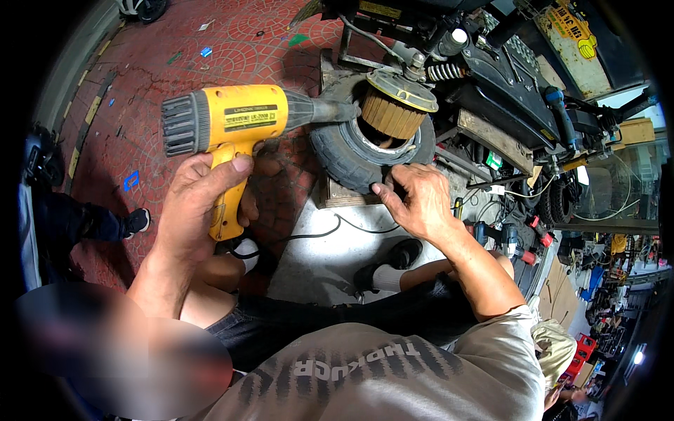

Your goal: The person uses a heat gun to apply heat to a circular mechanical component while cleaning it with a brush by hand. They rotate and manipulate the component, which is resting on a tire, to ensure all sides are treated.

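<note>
My left hand (191, 195) is closed round the handle of a yellow heat gun (242, 112), whose grey nozzle points right toward a wheel lying on its side, almost touching it. The wheel's black tyre (340, 158) rests on a wooden block (351, 201) and surrounds a silver rim (365, 146). A slotted motor core (390, 118), topped by a round dull metal cover (400, 91), stands tilted in the rim's opening. My right hand (414, 200) grips the tyre's near right side with bent fingers. A black cord (295, 235) runs below the gun.
A dark scooter frame (491, 84) stands behind the wheel; power tools (512, 242) and spare tyres (554, 196) lie at the right. Red paving (119, 175) stretches left, with another person's shoe (137, 221). A pale board (316, 259) lies between my feet; another person crouches at lower right (551, 351).
</note>
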`<state>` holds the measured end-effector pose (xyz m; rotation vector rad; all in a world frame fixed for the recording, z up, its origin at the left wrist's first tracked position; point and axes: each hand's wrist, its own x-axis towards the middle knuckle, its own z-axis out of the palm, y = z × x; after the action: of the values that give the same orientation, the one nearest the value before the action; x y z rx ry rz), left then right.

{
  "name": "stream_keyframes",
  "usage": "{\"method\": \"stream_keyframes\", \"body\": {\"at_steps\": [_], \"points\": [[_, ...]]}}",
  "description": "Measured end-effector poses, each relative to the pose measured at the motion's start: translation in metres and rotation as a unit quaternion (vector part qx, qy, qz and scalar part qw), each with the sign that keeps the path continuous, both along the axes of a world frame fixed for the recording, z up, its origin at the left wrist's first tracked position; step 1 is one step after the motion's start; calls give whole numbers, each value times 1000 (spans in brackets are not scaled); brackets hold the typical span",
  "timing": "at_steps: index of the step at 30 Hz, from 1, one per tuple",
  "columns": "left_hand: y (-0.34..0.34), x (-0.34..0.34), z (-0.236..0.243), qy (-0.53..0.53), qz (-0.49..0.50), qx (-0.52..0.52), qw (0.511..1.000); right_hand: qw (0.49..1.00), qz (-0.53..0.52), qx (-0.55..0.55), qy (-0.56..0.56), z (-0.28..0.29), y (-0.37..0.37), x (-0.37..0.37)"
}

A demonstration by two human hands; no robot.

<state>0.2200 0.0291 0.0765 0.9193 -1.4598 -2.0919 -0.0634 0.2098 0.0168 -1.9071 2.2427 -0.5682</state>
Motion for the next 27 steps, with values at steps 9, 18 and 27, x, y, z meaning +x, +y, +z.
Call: {"method": "stream_keyframes", "body": {"at_steps": [9, 18, 27], "points": [[-4, -1, 2, 18, -3, -12, 1000, 1000, -1, -2, 1, -1, 1, -1], [-2, -1, -2, -5, -7, 33, 999, 1000, 9, -25, 5, -2, 1, 1], [-6, 0, 3, 23, 2, 24, 999, 1000, -6, -6, 8, 3, 1, 4]]}}
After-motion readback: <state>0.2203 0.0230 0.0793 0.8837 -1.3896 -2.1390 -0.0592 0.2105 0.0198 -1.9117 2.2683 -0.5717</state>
